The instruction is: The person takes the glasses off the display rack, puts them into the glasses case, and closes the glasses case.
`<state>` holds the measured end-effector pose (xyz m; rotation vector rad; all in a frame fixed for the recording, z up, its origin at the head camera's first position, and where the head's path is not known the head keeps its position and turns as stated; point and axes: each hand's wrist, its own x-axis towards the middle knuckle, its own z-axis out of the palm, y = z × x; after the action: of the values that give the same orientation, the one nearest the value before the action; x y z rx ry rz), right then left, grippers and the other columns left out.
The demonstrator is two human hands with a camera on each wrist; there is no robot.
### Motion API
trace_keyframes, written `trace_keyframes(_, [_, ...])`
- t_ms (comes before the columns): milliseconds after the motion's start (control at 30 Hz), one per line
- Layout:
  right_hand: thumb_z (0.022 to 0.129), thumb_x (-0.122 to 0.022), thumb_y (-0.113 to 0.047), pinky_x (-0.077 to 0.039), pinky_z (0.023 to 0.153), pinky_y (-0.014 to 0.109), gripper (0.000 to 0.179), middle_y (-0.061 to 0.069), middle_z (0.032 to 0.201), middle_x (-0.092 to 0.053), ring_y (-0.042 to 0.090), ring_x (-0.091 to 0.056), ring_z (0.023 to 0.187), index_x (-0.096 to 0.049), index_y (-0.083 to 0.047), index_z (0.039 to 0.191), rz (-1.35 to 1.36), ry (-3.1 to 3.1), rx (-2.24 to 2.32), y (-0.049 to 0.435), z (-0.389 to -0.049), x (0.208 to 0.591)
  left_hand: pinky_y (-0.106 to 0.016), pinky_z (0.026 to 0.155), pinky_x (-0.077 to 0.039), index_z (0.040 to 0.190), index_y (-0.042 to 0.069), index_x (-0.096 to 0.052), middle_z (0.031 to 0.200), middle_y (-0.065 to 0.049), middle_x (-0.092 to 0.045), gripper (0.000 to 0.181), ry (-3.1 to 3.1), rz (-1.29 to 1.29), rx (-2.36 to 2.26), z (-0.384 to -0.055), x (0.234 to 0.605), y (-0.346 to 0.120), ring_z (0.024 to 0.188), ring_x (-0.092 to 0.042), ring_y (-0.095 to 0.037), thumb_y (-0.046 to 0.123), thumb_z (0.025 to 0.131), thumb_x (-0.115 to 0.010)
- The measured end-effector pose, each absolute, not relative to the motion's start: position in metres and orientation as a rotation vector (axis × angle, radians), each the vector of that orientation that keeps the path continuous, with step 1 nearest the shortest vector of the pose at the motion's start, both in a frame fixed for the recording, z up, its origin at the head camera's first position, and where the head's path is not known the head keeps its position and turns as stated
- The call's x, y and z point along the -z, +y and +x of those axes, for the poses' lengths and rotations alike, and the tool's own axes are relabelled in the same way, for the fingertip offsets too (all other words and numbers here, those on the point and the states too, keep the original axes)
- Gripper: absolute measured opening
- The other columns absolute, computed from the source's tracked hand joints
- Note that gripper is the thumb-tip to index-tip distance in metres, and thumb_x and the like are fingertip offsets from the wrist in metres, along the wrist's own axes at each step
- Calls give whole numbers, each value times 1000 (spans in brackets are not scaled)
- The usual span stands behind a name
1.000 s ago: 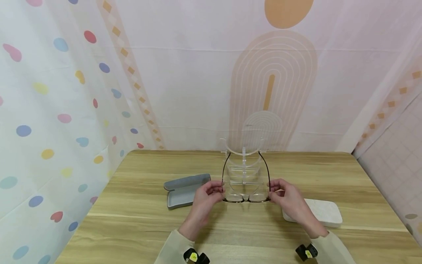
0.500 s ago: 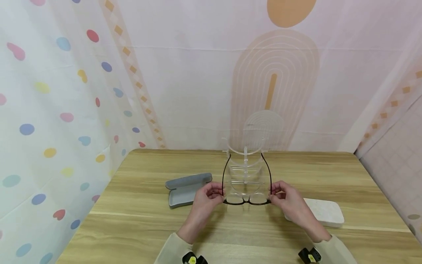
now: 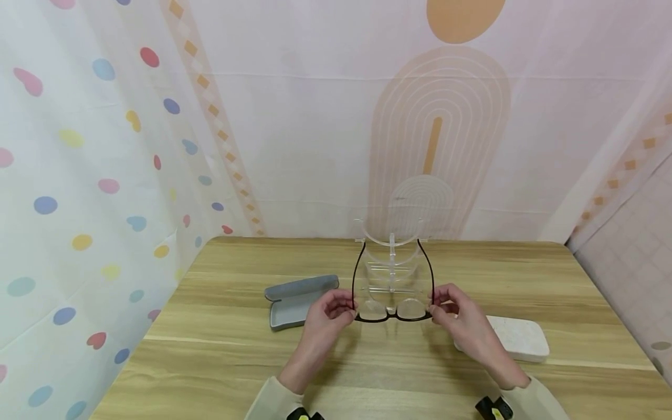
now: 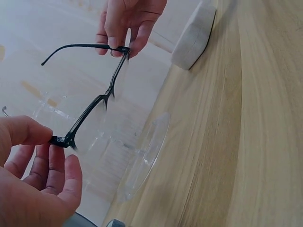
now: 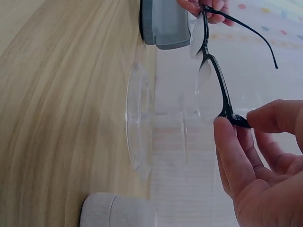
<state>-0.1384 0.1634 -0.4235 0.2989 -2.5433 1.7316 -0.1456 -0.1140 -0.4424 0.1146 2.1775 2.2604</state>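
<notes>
Black-framed eyeglasses (image 3: pixel 391 317) are held up between both hands, temples unfolded and pointing away toward the back of the table. My left hand (image 3: pixel 324 326) pinches them at the left hinge between thumb and fingers. At the opposite hinge, my right hand (image 3: pixel 464 321) has the same thumb-and-finger pinch. Behind the glasses stands a clear acrylic eyeglass stand (image 3: pixel 392 271) with several curved tiers, partly seen through the lenses. Both wrist views show the frame (image 4: pixel 87 112) above the tabletop, with the stand's clear base (image 5: pixel 138 120) below it.
An open grey glasses case (image 3: pixel 291 309) lies left of the stand, partly behind the left hand. On the right, a closed whitish case (image 3: pixel 520 338) rests partly behind the right hand and wrist. A patterned curtain (image 3: pixel 315 128) hangs along the wooden table's (image 3: pixel 210 361) back edge.
Both hands keep their pinch on the eyeglasses, which shift only slightly, dipping and then rising a little in the head view. The temples stand slightly wider apart. Cases and stand stay put.
</notes>
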Motion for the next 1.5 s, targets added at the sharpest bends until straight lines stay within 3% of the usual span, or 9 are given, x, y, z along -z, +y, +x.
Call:
trace_keyframes(367, [99, -66, -6, -57, 75, 26, 11, 11, 106, -68, 29, -73, 87, -65, -4, 109, 263, -2508, -1656, 159, -134, 417, -22, 83, -54, 114, -13, -63, 107, -21, -68, 26, 2193, 124, -2326, -141, 437, -114, 97, -65, -19, -12, 88, -66])
trace_keyframes(600, [101, -65, -9, -59, 78, 26, 10, 11, 108, -71, 12, -73, 84, -65, -6, 111, 253, -2454, -1722, 157, -131, 414, -23, 85, -53, 111, -12, -64, 105, -19, -68, 22, 2221, 163, -2353, -137, 435, -112, 97, -64, -19, -12, 89, -66])
trace_keyframes(867, [101, -65, -4, -61, 80, 27, 15, 15, 107, -66, 13, -72, 89, -61, -1, 116, 304, -2369, -1762, 155, -129, 412, -26, 84, -58, 114, -13, -63, 108, -23, -66, 23, 2147, 161, -2443, -135, 434, -110, 99, -64, -18, -13, 91, -65])
trace_keyframes(1100, [103, -60, 0, -63, 76, 31, 22, 18, 107, -58, 12, -72, 82, -54, -1, 124, 358, -2294, -1761, 154, -125, 410, -29, 84, -60, 118, -9, -65, 105, -12, -68, 27, 2137, 137, -2484, -134, 431, -106, 100, -66, -21, -12, 91, -67])
trace_keyframes(1333, [103, -60, 2, -62, 74, 29, 25, 17, 105, -59, 10, -72, 80, -54, -1, 126, 385, -2247, -1728, 152, -122, 408, -27, 83, -60, 120, -10, -65, 108, -22, -67, 29, 2263, 152, -2492, -131, 426, -103, 95, -68, -14, -11, 91, -69])
trace_keyframes(1500, [98, -63, 7, -62, 74, 27, 29, 16, 103, -59, 10, -72, 83, -56, -1, 125, 399, -2210, -1737, 151, -122, 408, -24, 85, -58, 120, -10, -65, 108, -23, -67, 31, 2287, 176, -2506, -130, 423, -103, 96, -68, -13, -11, 90, -71])
